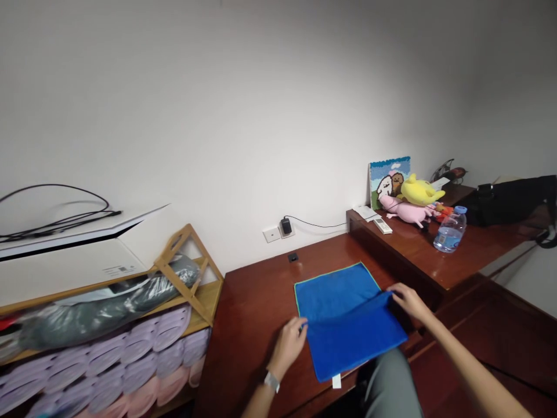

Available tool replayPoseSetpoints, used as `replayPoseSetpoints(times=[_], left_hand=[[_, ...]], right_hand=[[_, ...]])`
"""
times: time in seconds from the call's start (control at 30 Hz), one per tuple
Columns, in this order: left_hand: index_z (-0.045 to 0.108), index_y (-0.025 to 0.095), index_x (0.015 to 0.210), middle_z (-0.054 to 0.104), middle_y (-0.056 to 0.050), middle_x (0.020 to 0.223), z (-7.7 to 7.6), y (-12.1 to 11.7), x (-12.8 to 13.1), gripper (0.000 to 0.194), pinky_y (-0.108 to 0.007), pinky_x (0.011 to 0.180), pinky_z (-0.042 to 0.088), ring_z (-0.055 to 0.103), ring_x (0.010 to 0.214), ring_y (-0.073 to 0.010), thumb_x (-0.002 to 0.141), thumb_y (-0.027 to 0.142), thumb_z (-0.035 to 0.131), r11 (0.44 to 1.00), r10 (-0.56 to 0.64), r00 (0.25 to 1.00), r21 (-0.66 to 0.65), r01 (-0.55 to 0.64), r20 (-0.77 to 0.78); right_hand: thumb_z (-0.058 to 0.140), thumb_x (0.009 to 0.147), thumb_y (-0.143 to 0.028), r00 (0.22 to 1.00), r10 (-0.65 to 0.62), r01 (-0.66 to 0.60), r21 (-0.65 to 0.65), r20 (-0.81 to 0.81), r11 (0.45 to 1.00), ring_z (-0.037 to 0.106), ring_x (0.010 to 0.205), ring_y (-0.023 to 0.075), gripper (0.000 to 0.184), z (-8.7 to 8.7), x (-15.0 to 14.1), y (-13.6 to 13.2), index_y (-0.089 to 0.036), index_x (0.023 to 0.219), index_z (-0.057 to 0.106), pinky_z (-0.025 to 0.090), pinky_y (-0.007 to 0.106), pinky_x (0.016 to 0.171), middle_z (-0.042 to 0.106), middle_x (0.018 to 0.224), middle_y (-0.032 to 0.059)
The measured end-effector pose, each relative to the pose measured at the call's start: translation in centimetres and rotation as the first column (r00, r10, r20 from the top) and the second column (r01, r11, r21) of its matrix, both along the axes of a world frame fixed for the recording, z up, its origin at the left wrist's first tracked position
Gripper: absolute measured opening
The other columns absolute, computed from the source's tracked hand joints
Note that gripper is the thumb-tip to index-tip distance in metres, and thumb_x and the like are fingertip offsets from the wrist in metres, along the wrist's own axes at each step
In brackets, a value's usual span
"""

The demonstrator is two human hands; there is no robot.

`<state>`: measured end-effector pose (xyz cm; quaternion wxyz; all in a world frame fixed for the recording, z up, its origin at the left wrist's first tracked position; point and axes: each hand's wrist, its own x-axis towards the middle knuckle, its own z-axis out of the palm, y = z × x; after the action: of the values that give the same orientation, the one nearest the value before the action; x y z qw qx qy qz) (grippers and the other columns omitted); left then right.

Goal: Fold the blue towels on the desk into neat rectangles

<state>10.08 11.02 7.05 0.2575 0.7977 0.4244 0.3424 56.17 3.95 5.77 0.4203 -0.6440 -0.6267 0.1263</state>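
A blue cloth [352, 337] with a thin light-green edge lies over the front of the dark red-brown desk [248, 313]. Its middle is lifted into a fold running between my hands, and a small white tag hangs at the near edge. My left hand [290, 342], wearing a silver watch at the wrist, pinches the cloth's left side. At the right side, my right hand [405, 299] has its fingers closed on the other end of the fold.
On the raised surface at right stand a water bottle [450, 229], plush toys [409, 210], a remote [383, 226] and a black bag [513, 200]. A charger [286, 225] is plugged into the wall. A wooden rack [191, 284] with lilac and pink slippers [143, 348] is at left.
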Motion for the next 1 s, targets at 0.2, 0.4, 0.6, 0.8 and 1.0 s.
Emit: replayPoseSetpoints(times=[0.2, 0.4, 0.6, 0.8, 1.0], left_hand=[[0.071, 0.019, 0.099, 0.078, -0.005, 0.069, 10.7, 11.3, 3.5, 0.028, -0.037, 0.071, 0.065, 0.079, 0.071, -0.0238, 0.092, 0.045, 0.065, 0.983, 0.165, 0.94, -0.122, -0.134, 0.299], [0.07, 0.018, 0.105, 0.082, -0.01, 0.096, 15.3, 10.9, 2.9, 0.025, -0.039, 0.09, 0.062, 0.079, 0.094, -0.0236, 0.091, 0.039, 0.067, 0.977, 0.2, 0.899, -0.007, -0.214, 0.391], [0.073, 0.023, 0.108, 0.079, -0.009, 0.11, 4.7, -2.4, 0.3, 0.02, -0.04, 0.096, 0.062, 0.075, 0.106, -0.0247, 0.097, 0.029, 0.057, 0.933, 0.135, 0.976, 0.309, -0.183, 0.169], [0.071, 0.026, 0.103, 0.079, -0.006, 0.107, -7.4, -10.8, -0.5, 0.028, -0.032, 0.086, 0.063, 0.076, 0.098, -0.0211, 0.096, 0.014, 0.046, 0.936, 0.054, 0.99, 0.353, -0.006, -0.127], [0.067, 0.028, 0.122, 0.074, -0.006, 0.113, -7.0, -10.9, -0.1, 0.036, -0.042, 0.093, 0.055, 0.068, 0.102, -0.0266, 0.086, 0.023, 0.07, 0.943, 0.091, 0.926, 0.33, 0.038, -0.367]], right_hand=[[0.063, 0.081, -0.031, 0.989, -0.141, 0.145, 0.089, -0.046, 0.985, 0.076, 0.1, 0.028, 0.018, 10.1, 0.9, 9.7, -0.026, 0.088, 0.079, 0.056, 0.043, 0.1, 0.082, 0.099, 0.0062], [0.061, 0.086, -0.039, 0.981, -0.182, 0.193, 0.208, -0.074, 0.959, 0.073, 0.107, 0.0272, 0.028, 14.6, 1.5, 9.8, -0.024, 0.102, 0.079, 0.053, 0.043, 0.103, 0.081, 0.111, 0.006], [0.062, 0.082, -0.048, 0.982, -0.145, 0.167, 0.2, -0.122, 0.965, 0.073, 0.105, 0.0279, 0.033, 5.5, 1.0, -1.0, -0.025, 0.099, 0.079, 0.054, 0.043, 0.104, 0.08, 0.108, 0.0063], [0.064, 0.067, -0.052, 0.954, -0.214, 0.184, -0.151, -0.211, 0.971, 0.076, 0.097, 0.0319, 0.034, -6.7, -0.8, -7.9, -0.026, 0.082, 0.079, 0.059, 0.043, 0.094, 0.082, 0.097, 0.008], [0.068, 0.065, -0.055, 0.914, -0.276, 0.258, -0.1, -0.298, 0.961, 0.075, 0.103, 0.0317, 0.034, -8.7, -1.7, -9.0, -0.028, 0.082, 0.08, 0.059, 0.042, 0.095, 0.08, 0.105, 0.008]])
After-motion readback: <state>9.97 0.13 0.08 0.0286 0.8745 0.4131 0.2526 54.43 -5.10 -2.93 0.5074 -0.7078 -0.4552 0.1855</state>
